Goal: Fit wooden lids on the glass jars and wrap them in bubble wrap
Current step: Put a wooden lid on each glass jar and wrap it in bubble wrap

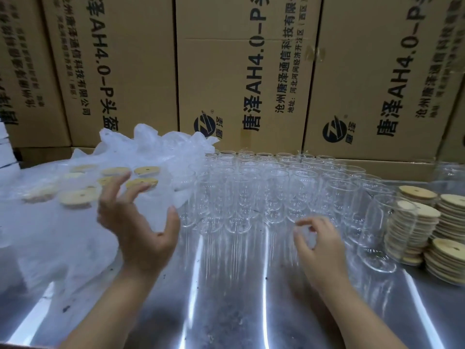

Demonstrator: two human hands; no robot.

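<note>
Several empty clear glass jars (274, 187) stand in rows across the middle of a shiny metal table (226, 298). Stacks of round wooden lids (450, 217) sit at the right. At the left, several lidded jars (75, 197) lie wrapped in white bubble wrap (63, 235). My left hand (136, 222) hovers at the edge of the wrapped pile, fingers spread and holding nothing. My right hand (319, 245) hangs just in front of the nearest jars, fingers loosely curled, thumb and forefinger close together, with nothing visible between them.
Tall printed cardboard boxes (246, 71) form a wall right behind the jars. One jar (382, 233) stands in front of the lid stacks at the right. A white stack (7, 149) sits at the far left edge. Bare metal lies near me.
</note>
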